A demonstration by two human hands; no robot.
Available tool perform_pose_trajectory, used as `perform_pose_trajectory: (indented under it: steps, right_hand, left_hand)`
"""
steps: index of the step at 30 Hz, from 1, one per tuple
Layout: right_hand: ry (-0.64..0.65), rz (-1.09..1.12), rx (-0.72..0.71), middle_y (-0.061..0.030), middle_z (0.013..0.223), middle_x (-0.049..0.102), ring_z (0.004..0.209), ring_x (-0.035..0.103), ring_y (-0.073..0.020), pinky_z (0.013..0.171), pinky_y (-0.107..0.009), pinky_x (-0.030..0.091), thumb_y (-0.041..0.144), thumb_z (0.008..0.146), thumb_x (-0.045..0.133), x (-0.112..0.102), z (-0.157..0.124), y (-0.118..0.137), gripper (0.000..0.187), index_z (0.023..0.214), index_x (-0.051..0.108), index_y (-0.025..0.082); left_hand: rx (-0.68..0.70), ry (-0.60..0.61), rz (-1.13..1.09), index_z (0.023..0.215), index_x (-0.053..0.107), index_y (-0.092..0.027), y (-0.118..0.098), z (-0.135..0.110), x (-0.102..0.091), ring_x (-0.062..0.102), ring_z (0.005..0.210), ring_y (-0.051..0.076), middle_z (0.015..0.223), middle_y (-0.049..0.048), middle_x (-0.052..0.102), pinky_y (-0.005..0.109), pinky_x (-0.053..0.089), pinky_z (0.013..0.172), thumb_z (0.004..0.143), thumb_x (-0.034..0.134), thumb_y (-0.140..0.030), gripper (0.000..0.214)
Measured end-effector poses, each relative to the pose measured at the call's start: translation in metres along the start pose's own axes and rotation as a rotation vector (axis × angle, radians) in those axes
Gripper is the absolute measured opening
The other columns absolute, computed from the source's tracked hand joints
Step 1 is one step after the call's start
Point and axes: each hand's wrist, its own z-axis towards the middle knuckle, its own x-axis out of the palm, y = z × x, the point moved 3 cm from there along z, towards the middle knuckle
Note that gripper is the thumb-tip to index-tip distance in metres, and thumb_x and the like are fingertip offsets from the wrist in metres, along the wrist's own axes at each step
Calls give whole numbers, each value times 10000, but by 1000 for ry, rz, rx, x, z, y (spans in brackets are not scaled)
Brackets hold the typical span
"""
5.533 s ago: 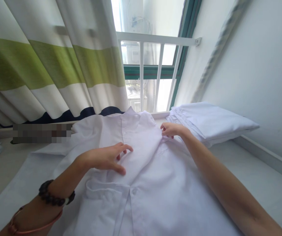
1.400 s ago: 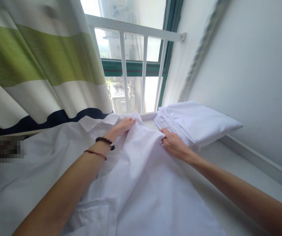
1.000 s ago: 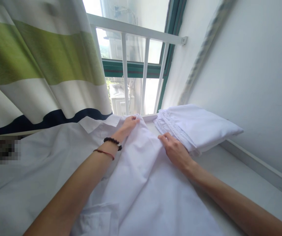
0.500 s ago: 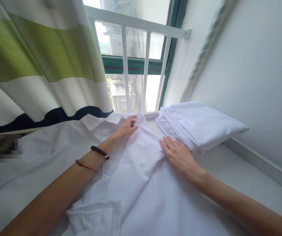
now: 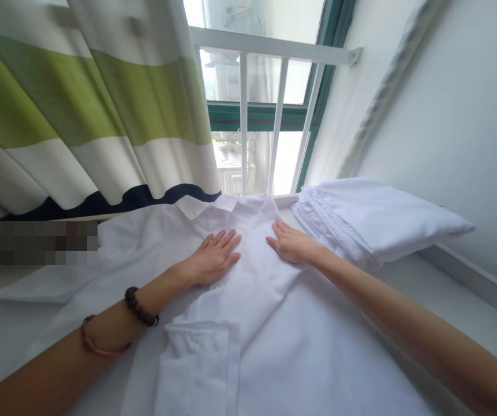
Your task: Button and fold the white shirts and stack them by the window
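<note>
A white shirt lies spread on a pale surface, collar toward the window, with one side folded inward over the middle. My left hand rests flat on the upper chest of the shirt, fingers stretched out. A dark bead bracelet and a red cord sit on that wrist. My right hand lies flat beside it on the folded part, just below the collar, fingers together and extended. Neither hand grips the cloth.
A stack of folded white garments sits at the right against the wall. A green, white and navy striped curtain hangs at the left. White window bars stand behind the collar. A ledge runs along the right wall.
Both hands let go of the cloth they pinched near the collar and now lie flat on the shirt. The right hand slid left toward the middle. The view shifted left.
</note>
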Motion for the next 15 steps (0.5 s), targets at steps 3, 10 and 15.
perform_pose_trajectory:
  steps: [3, 10, 15]
  right_hand:
    - [-3, -69, 100, -165, 1548, 175, 1430, 162, -239, 1142, -341, 155, 460, 973, 192, 8, 19, -9, 674, 1475, 213, 11]
    - [38, -142, 162, -180, 1535, 209, 1415, 207, -248, 1125, -367, 181, 448, 970, 192, 1, 24, -13, 661, 1470, 235, 18]
    - [64, -172, 87, -162, 1536, 220, 1424, 176, -236, 1142, -393, 126, 470, 965, 192, 0, 10, -17, 669, 1473, 236, 37]
  left_hand:
    - [19, -5, 5, 1501, 187, -196, 0, 17, -2, 67, 1445, 235, 1571, 43, 116, 452, 63, 1156, 968, 139, -477, 604]
    - [87, -14, -53, 1480, 255, -188, 0, 17, -13, 98, 1441, 242, 1562, 78, 175, 480, 53, 1152, 983, 194, -444, 562]
    - [184, 0, -282, 1434, 343, -224, -17, -48, -31, 231, 1399, 236, 1510, 89, 315, 428, 182, 1138, 975, 261, -477, 530]
